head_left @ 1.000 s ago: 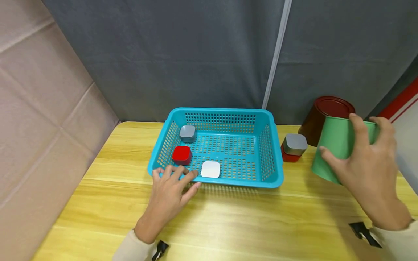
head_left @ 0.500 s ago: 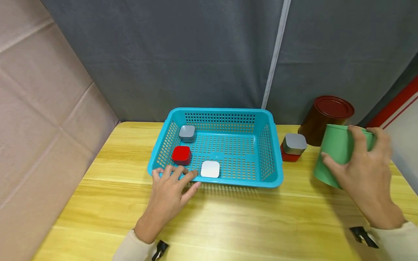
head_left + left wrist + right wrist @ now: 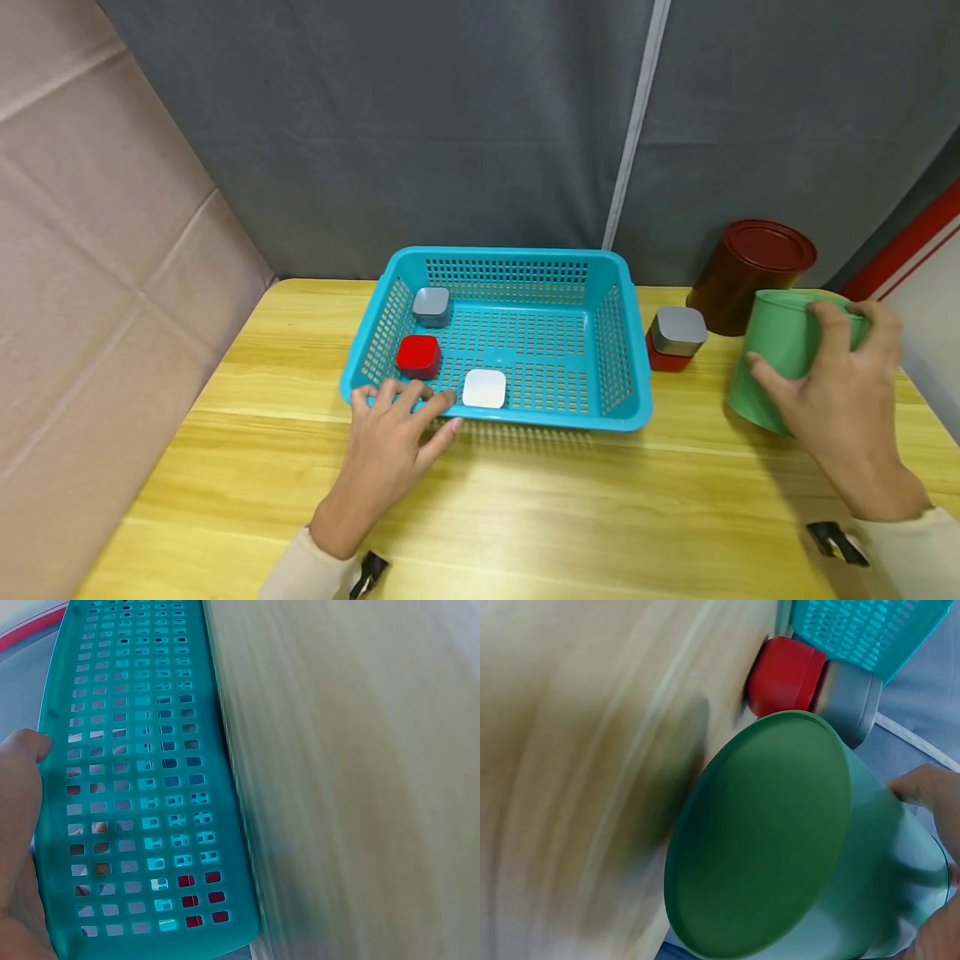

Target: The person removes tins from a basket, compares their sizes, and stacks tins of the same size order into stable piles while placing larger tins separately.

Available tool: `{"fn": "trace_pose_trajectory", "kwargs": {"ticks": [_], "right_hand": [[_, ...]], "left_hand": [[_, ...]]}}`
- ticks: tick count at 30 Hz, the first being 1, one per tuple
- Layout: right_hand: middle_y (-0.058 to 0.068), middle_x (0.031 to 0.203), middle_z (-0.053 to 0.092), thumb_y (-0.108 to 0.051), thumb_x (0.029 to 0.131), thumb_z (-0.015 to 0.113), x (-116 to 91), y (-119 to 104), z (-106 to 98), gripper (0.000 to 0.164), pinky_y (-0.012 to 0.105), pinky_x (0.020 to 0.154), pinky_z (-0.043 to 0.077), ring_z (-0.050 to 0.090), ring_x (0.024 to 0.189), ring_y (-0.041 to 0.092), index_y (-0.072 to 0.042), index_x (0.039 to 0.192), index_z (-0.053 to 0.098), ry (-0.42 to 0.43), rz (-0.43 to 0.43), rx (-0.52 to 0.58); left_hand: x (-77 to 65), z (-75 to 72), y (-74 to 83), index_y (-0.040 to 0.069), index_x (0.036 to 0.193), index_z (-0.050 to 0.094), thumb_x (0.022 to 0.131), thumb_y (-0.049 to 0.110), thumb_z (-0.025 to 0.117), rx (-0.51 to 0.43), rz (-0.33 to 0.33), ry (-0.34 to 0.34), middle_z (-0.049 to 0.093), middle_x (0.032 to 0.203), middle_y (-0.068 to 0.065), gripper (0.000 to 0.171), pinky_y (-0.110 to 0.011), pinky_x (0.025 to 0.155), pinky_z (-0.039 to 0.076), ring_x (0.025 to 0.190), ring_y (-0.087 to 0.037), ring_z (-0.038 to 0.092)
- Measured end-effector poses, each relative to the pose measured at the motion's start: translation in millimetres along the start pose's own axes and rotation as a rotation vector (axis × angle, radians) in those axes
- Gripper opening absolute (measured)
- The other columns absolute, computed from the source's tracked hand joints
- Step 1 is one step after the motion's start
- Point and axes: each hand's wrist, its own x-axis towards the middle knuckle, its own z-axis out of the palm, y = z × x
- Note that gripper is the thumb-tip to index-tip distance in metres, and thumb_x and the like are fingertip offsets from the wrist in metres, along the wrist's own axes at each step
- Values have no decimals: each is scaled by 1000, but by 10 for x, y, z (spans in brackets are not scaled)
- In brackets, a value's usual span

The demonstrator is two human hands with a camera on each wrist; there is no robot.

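Note:
My right hand grips a green canister at its upper part, with the thumb on the left side and fingers over the top rim. In the right wrist view the green round end faces the camera, apart from its shadow on the wood. My left hand holds the near rim of a blue perforated basket, fingers over the rim and thumb outside. Inside the basket sit a grey block, a red block and a white block.
Right of the basket, a grey block rests on a red block. A brown canister with a dark red lid stands behind the green one. Grey cloth hangs along the table's back edge.
My right hand has lowered the green canister slightly, revealing more of the brown canister behind it. My left hand and the basket stay where they were.

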Motion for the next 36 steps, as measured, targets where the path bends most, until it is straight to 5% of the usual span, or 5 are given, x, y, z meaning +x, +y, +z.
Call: {"fn": "trace_pose_trajectory", "kwargs": {"ticks": [8, 17, 36], "right_hand": [[44, 141, 33, -94, 82, 37, -26, 42, -10, 115, 78, 84, 35, 38, 126, 68, 6, 137, 45, 22, 4, 8], [48, 136, 38, -92, 87, 37, -74, 78, -29, 112, 82, 103, 33, 38, 128, 71, 11, 129, 48, 32, -43, -4], [51, 129, 39, -96, 85, 26, -166, 177, -82, 116, 81, 88, 31, 40, 118, 69, 8, 128, 56, 4, -36, -70]], "left_hand": [[8, -3, -1, 24, 110, 78, 110, 62, 30, -3, -4, 5, 68, 94, -1, 61, -59, 80, 35, 90, -29, 57], [13, 3, -14, 24, 109, 79, 110, 62, 29, 12, 8, 23, 68, 93, -2, 62, -58, 80, 36, 89, -30, 58], [8, 3, -3, 24, 109, 78, 110, 62, 28, 13, 9, 18, 68, 93, -2, 63, -59, 80, 37, 90, -30, 58]]}}
